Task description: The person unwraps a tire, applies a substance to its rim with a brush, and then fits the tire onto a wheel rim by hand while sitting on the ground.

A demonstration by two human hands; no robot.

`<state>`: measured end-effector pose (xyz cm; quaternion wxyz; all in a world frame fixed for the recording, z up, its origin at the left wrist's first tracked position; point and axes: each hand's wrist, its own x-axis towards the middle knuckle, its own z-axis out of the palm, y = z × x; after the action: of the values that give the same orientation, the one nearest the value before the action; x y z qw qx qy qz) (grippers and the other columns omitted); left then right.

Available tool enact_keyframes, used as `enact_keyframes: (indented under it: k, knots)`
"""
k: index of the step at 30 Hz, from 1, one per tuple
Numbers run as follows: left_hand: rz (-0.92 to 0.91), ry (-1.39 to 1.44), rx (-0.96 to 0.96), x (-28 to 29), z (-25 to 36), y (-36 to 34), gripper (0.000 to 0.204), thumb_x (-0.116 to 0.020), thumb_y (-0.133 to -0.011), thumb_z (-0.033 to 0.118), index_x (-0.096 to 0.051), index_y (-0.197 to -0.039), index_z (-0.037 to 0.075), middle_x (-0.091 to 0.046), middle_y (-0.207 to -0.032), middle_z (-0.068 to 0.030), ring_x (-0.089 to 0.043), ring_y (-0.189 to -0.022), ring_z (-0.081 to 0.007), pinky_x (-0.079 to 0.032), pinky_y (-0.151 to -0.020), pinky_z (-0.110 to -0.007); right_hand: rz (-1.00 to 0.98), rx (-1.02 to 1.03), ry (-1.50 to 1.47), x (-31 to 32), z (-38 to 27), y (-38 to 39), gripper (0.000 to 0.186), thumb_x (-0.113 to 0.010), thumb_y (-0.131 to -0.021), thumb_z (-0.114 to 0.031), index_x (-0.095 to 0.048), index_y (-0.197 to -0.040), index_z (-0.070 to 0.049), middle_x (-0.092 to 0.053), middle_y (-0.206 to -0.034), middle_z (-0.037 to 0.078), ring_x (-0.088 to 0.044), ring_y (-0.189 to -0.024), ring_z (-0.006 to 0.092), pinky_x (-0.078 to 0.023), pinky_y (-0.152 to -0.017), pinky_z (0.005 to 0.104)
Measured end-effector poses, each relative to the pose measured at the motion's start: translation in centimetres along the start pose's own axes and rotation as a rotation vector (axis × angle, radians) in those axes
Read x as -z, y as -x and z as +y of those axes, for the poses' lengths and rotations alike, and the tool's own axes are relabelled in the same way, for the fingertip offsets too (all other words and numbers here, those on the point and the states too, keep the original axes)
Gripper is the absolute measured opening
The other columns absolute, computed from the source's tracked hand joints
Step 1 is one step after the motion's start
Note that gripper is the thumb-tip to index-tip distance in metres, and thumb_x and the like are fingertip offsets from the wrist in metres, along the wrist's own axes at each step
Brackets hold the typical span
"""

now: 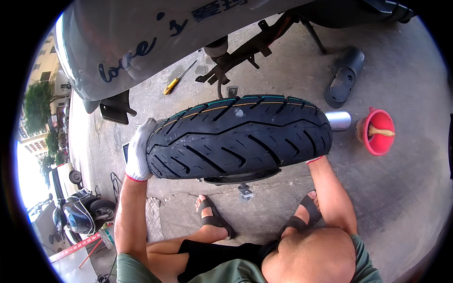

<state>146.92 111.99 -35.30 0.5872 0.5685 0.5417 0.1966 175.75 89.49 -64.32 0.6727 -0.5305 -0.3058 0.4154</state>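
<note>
A black scooter tire (240, 137) with a grooved tread and thin teal and orange lines stands upright before me, its tread facing up. My left hand (140, 148), in a white glove with a red hem, grips the tire's left end; the fingertips are out of sight. At the right end, my right hand (314, 161) holds the tire from below. Only its glove's edge shows, with the fingers hidden by the rubber. Part of a dark round wheel piece (243, 178) shows beneath the tread, with a metal fitting (245, 192) near it.
A grey scooter body (141, 42) leans over the far side, with a dark metal frame arm (250, 49) beneath. On the concrete lie a yellow-handled screwdriver (172, 85), a black cover (344, 78) and a red tub with a brush (380, 133). Parked scooters (85, 210) stand left.
</note>
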Motion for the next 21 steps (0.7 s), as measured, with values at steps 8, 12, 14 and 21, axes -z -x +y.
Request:
enact_keyframes:
  k: [8, 12, 14, 21]
  knots:
    - [-0.070, -0.613, -0.300, -4.4, 0.5, -1.9, 0.045, -0.040, -0.107, 0.029, -0.068, -0.099, -0.005, -0.070, -0.097, -0.0167, -0.063, -0.086, -0.0214, -0.050, -0.088, -0.037, 0.202, -0.249, -0.560, 0.0, -0.3, 1.3, 0.054, -0.039, -0.113, -0.037, -0.052, -0.147, 0.003, -0.059, -0.145, 0.016, -0.053, -0.137, 0.0263, -0.035, -0.121, 0.0397]
    - [-0.113, -0.849, -0.459, -7.0, 2.1, -2.2, 0.043, -0.042, -0.108, 0.029, -0.069, -0.108, -0.005, -0.066, -0.098, -0.0226, -0.066, -0.094, -0.0345, -0.049, -0.088, -0.038, 0.231, -0.020, 0.160, -0.1, -9.9, -0.3, 0.052, -0.044, -0.111, -0.033, -0.056, -0.143, 0.007, -0.062, -0.142, 0.017, -0.055, -0.135, 0.0244, -0.035, -0.118, 0.0350]
    - [-0.103, -0.839, -0.456, -8.7, 3.0, -3.5, 0.043, -0.045, -0.108, 0.031, -0.066, -0.109, -0.006, -0.067, -0.096, -0.0252, -0.066, -0.091, -0.0399, -0.050, -0.086, -0.041, 0.165, 0.092, 0.286, -0.3, -14.6, -1.7, 0.047, -0.048, -0.110, -0.029, -0.060, -0.139, 0.005, -0.064, -0.139, 0.017, -0.057, -0.133, 0.0252, -0.038, -0.116, 0.0352]
    - [-0.232, -1.136, -0.495, -11.5, 4.9, -2.6, 0.043, -0.045, -0.111, 0.029, -0.060, -0.126, -0.008, -0.069, -0.114, -0.0268, -0.066, -0.112, -0.0409, -0.049, -0.101, -0.042, 0.014, 0.369, 0.633, -3.4, -17.7, -7.7, 0.034, -0.056, -0.104, -0.020, -0.068, -0.128, 0.000, -0.070, -0.127, 0.019, -0.067, -0.119, 0.0330, -0.048, -0.105, 0.0372]
